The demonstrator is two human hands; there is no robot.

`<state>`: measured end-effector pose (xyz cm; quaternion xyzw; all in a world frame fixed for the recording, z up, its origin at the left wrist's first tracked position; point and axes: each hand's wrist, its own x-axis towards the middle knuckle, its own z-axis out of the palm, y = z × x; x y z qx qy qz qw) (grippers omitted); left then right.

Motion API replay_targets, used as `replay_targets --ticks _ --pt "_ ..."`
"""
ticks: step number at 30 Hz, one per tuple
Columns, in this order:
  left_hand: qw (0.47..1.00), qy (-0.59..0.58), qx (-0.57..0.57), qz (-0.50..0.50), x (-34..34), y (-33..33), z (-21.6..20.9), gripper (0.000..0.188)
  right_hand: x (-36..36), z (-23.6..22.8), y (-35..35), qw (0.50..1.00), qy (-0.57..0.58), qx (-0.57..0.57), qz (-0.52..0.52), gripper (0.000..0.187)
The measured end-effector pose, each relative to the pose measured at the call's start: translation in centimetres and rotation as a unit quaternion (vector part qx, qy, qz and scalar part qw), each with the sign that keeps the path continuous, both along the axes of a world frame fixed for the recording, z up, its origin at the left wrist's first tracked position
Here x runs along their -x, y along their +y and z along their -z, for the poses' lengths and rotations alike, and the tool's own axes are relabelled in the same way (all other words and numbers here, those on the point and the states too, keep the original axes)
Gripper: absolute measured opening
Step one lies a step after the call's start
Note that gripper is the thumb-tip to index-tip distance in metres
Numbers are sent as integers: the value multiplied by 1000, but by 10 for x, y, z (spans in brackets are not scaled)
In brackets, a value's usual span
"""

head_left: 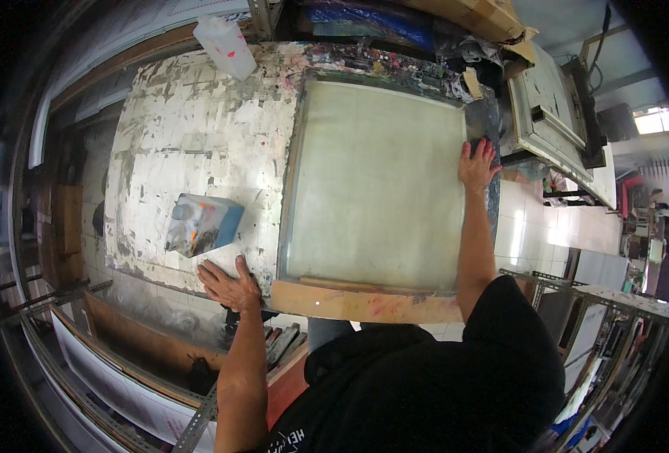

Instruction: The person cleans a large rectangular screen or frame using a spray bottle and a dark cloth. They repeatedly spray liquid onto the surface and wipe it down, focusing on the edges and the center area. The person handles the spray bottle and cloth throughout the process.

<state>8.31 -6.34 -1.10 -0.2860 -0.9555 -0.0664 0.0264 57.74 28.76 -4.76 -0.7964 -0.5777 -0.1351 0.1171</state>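
A flat rectangular panel (380, 181), pale greenish and framed at its edges, lies on the right half of the worktable in front of me. My right hand (478, 167) rests on its right edge, fingers stretched out and holding nothing. On the table's near edge lies my left hand (231, 287), its fingers spread and also without anything in them. Just beyond that hand is a translucent plastic jug (208, 224) with blue in it and orange and dark stains on its side. A cardboard-coloured strip (365, 303) runs along the panel's near edge.
The worktable (191, 151) has a white, peeling, paint-stained top. At its far edge is a white plastic container (227, 50) with red marks. Cardboard (474, 16) and plastic wrapping lie behind the panel. Metal shelving (191, 430) borders the near left; another framed table (553, 113) stands far right.
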Motion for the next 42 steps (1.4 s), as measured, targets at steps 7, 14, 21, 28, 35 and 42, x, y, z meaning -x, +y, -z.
replay_targets --ticks 7,14,21,28,35,42 --pt "1000 10 -4 -1 2 -4 2 88 240 -5 -29 974 106 27 -198 89" --pt "1000 14 -23 4 2 -8 1 86 252 -25 -76 922 131 84 -355 70" --pt "1000 14 12 -4 1 -4 3 88 25 -11 -69 1000 26 13 2 77" --pt "1000 13 8 1 1 -2 1 89 228 -11 -79 986 71 72 -131 90" --pt "1000 -7 -14 5 4 -7 1 90 259 -18 -110 934 98 104 -329 75" --pt "1000 8 2 5 4 -8 12 93 19 -21 -119 1000 12 -10 -27 65"
